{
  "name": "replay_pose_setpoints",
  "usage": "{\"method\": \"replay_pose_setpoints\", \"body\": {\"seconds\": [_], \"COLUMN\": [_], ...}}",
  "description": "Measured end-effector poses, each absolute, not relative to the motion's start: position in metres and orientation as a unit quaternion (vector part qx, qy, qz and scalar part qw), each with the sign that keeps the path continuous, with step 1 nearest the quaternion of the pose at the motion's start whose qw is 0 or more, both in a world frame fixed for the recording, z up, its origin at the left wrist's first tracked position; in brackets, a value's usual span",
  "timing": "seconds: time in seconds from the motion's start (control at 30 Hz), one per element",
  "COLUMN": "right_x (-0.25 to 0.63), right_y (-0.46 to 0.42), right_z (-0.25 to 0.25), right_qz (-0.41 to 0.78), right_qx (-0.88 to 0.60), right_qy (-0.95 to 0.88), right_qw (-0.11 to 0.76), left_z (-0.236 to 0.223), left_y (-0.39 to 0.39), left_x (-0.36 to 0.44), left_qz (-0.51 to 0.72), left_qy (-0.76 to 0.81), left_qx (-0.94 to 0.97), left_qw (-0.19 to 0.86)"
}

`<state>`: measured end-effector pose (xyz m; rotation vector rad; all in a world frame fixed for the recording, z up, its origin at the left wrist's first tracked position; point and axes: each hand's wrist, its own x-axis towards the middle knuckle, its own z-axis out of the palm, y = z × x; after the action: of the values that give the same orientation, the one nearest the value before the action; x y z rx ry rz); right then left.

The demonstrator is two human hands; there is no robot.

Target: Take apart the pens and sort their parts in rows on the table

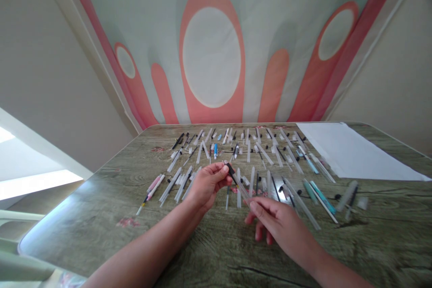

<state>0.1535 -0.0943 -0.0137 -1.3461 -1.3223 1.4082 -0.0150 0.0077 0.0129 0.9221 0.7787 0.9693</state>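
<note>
Between my two hands a pen [239, 187] slants down to the right, with a clear barrel and a dark part toward its upper end. My left hand [209, 182] pinches that dark upper end between thumb and fingers. At the lower end of the clear barrel, the thumb and forefinger of my right hand [272, 216] close on it, the other fingers hanging loosely curled. Whether the dark part sits fully inside the barrel, I cannot tell. Just beyond the hands lie clear pen barrels [251, 182] and thin dark refills [276, 189].
Several rows of pen parts cover the wood-patterned table [111, 198]. Among them are a blue piece [216, 150], a pink pen part [154, 183] and teal barrels [323, 197]. A white sheet [357, 153] lies at the back right. Behind the table hangs a patterned curtain [212, 54].
</note>
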Motion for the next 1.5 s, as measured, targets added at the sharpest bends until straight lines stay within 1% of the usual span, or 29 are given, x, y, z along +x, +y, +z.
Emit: {"method": "replay_pose_setpoints", "body": {"seconds": [0.1,0.2,0.43,0.53,0.63,0.8,0.9,0.97,1.03,1.23,1.37,1.5], "right_x": [0.154,0.154,0.151,0.151,0.151,0.149,0.148,0.148,0.147,0.148,0.148,0.146], "right_y": [-0.093,-0.093,-0.092,-0.091,-0.092,-0.094,-0.096,-0.097,-0.098,-0.096,-0.096,-0.099], "right_z": [-0.014,-0.016,-0.018,-0.015,-0.014,-0.020,-0.023,-0.024,-0.024,-0.023,-0.020,-0.019], "right_qz": [0.610,0.631,0.618,0.601,0.596,0.604,0.605,0.603,0.604,0.612,0.612,0.613], "right_qx": [-0.488,-0.473,-0.488,-0.500,-0.498,-0.487,-0.487,-0.488,-0.487,-0.478,-0.479,-0.478], "right_qy": [-0.498,-0.488,-0.493,-0.497,-0.503,-0.496,-0.504,-0.512,-0.521,-0.532,-0.532,-0.534], "right_qw": [0.377,0.374,0.368,0.377,0.379,0.390,0.379,0.368,0.355,0.339,0.337,0.332], "left_z": [0.013,0.011,0.008,0.007,0.007,0.021,0.031,0.033,0.030,0.011,0.008,0.011], "left_y": [0.006,0.005,-0.003,-0.013,-0.021,0.004,0.044,0.074,0.100,0.147,0.151,0.148], "left_x": [-0.013,-0.012,-0.008,-0.003,0.000,-0.013,-0.021,-0.020,-0.016,-0.001,0.003,0.007], "left_qz": [0.426,0.419,0.377,0.331,0.315,0.311,0.292,0.247,0.216,0.104,0.030,-0.016], "left_qy": [0.348,0.346,0.358,0.357,0.347,0.368,0.416,0.479,0.520,0.594,0.607,0.612], "left_qx": [0.428,0.427,0.425,0.472,0.516,0.590,0.657,0.689,0.695,0.688,0.685,0.689], "left_qw": [0.717,0.723,0.741,0.735,0.717,0.647,0.556,0.484,0.448,0.404,0.401,0.389]}}
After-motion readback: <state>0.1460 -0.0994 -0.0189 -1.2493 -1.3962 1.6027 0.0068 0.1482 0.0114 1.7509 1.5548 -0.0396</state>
